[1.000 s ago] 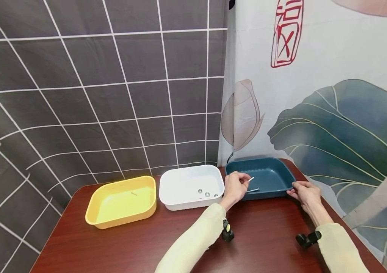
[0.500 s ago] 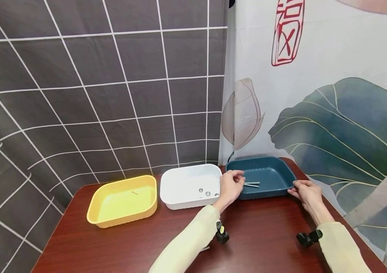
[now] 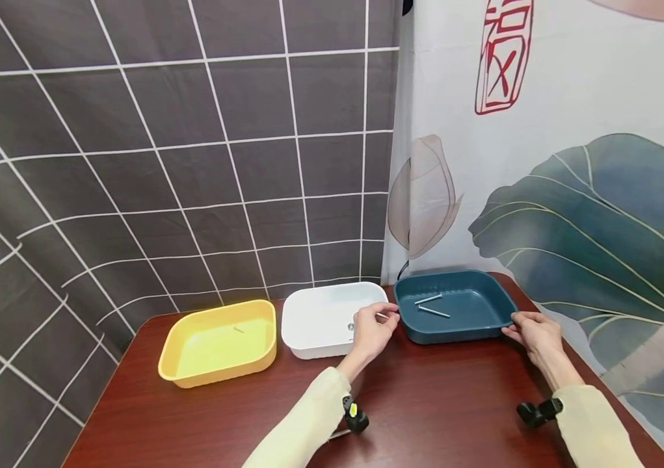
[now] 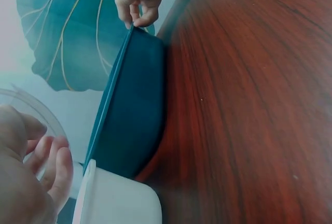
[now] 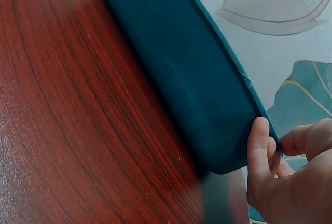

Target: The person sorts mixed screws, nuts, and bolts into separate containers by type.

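My left hand [image 3: 374, 333] is over the right end of the white tray [image 3: 308, 348], its fingers loosely curled. In the left wrist view, no object shows between those fingers. Two silver screws [image 3: 434, 312] lie in the blue tray [image 3: 454, 335], just right of that hand. My right hand [image 3: 536, 333] pinches the blue tray's front right corner, thumb and fingers on either side of the rim, as the right wrist view also shows. A metal nut [image 3: 351, 327] sits in the white tray, partly behind the left hand.
A yellow tray [image 3: 214, 374] with a small thin brass-coloured piece [image 3: 239, 329] stands at the left. A thin metal rod-like piece [image 3: 340, 434] lies on the brown table [image 3: 425, 403] beside my left forearm. Hanging cloth [image 3: 238, 162] rises behind the trays.
My left hand has let go of a screw, which now lies beside the other in the blue tray. That hand has moved left over the white tray. The right hand keeps its grip.
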A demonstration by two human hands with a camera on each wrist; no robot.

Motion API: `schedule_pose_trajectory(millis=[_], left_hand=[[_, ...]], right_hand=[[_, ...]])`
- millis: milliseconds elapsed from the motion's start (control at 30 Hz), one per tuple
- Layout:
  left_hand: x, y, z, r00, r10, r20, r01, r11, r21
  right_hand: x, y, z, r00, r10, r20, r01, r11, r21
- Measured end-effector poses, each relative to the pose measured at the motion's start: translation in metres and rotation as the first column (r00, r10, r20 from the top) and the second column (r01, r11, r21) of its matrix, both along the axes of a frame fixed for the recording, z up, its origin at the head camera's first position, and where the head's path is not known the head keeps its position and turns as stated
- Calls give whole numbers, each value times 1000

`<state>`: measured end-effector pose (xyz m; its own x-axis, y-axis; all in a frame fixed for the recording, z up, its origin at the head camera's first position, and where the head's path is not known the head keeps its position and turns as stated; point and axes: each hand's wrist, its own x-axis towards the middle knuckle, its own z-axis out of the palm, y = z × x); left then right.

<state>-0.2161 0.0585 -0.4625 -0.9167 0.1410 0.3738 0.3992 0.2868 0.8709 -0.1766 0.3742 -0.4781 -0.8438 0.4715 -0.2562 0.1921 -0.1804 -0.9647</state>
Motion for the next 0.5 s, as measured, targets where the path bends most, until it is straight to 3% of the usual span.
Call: schedule_pose_trajectory(millis=[300,500], left_hand=[[11,-23,-5,1000,-23,-12,23,999,31],[24,-42,-7,999,-45,0,45,998,33]], right_hand=[[1,4,-2,1000,2,-10,-2,1000,-24],[0,3,-3,1000,19,-21,-20,999,-41]])
